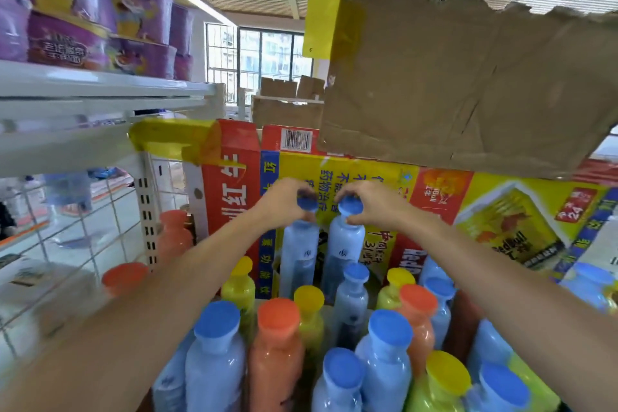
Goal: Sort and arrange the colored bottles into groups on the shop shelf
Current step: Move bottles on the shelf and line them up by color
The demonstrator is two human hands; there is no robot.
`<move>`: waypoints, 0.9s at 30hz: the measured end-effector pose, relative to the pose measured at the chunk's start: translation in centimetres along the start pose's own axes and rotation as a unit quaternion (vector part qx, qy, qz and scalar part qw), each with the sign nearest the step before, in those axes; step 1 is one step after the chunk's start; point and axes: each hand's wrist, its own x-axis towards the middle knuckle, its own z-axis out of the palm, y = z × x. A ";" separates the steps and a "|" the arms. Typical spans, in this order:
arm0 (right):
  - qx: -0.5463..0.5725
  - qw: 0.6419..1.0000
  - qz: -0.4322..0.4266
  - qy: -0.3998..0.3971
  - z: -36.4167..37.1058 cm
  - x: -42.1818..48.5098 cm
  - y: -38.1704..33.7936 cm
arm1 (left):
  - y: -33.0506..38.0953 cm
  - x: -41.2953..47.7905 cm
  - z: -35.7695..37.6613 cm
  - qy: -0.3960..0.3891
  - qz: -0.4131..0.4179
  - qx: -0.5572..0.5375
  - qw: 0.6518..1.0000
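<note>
The left blue bottle (298, 256) and the right blue bottle (344, 244) are held upright, side by side, at the back of the shelf (147, 221), just before the red and yellow carton (434, 211). The cap of the first is gripped from above by the curled fingers of the left hand (284, 199), and the cap of the second by the right hand (373, 206). Mixed bottles (279, 344) are crowded toward the front edge.

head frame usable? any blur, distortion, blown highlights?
Head view: wide-angle bending bows the white metal shelf; motion blur smears the lower-left corner and the purple printed cups; the back window is washed out; the left hand gripping the left pale blue plastic bottle and the right hand gripping the right pale blue plastic bottle are only slightly soft; lighting even.
</note>
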 end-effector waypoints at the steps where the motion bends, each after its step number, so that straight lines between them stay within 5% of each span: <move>1: -0.001 1.000 0.002 -0.004 0.6 0.0 0.0 | -0.4 0.0 0.7 -0.011 -0.008 0.004 1.000; 7: 0.009 0.999 0.022 -0.041 3.9 0.5 0.1 | -2.4 0.2 3.0 -0.069 -0.037 0.033 0.996; 19: 0.046 0.998 0.039 -0.003 7.0 1.7 0.7 | -3.6 1.3 3.6 -0.065 -0.056 0.099 0.991; 27: -0.062 0.997 0.049 -0.001 6.3 1.3 -0.1 | -2.8 0.5 2.8 -0.060 -0.027 0.177 0.982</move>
